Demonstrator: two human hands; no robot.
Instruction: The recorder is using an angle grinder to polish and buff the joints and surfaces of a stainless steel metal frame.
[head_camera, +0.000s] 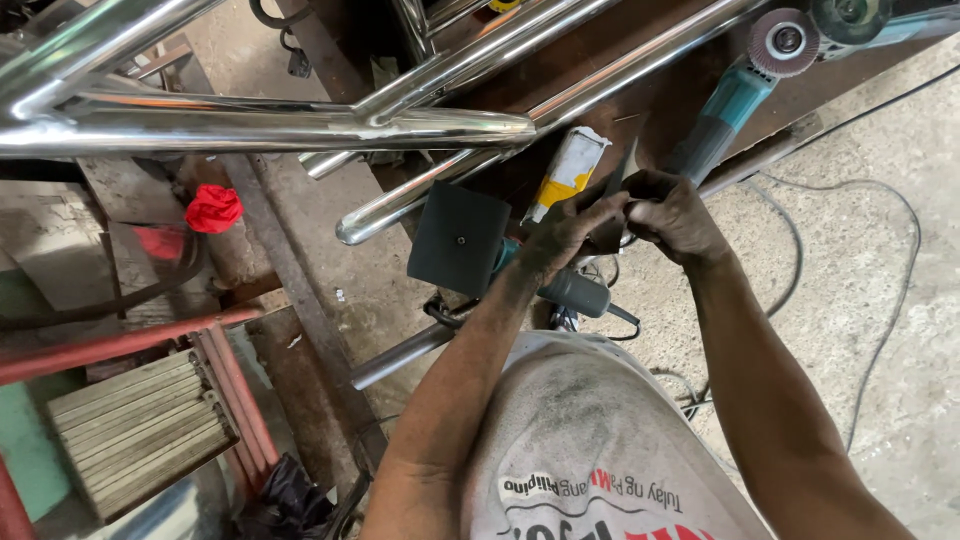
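The steel tube frame (260, 125) runs off the top and left edges, so I cannot see its full shape. My chest and shirt (600, 450) fill the bottom and hide the ground below me. A small dark sheet (612, 190) sits between my two hands, mostly covered by my fingers; only a thin pointed edge shows above them, and I cannot tell what it is made of.

My left hand (575, 225) is closed, pinching the sheet from the left. My right hand (675, 215) is closed on it from the right, the hands touching.

Just under my left hand lies a grinder (570, 290) with a black square pad (458, 238) on it. A second, teal grinder (735, 95) with a flap disc (783, 40) lies on the dark bench (660, 100) beyond my right hand. A yellow and white tube (565, 170) rests near the sheet.

The floor (880, 300) is bare grey concrete with thin cables (880, 210) looping across it. On the left are red bars (120, 345), a red rag (213, 208) and a slatted wood block (140, 430).
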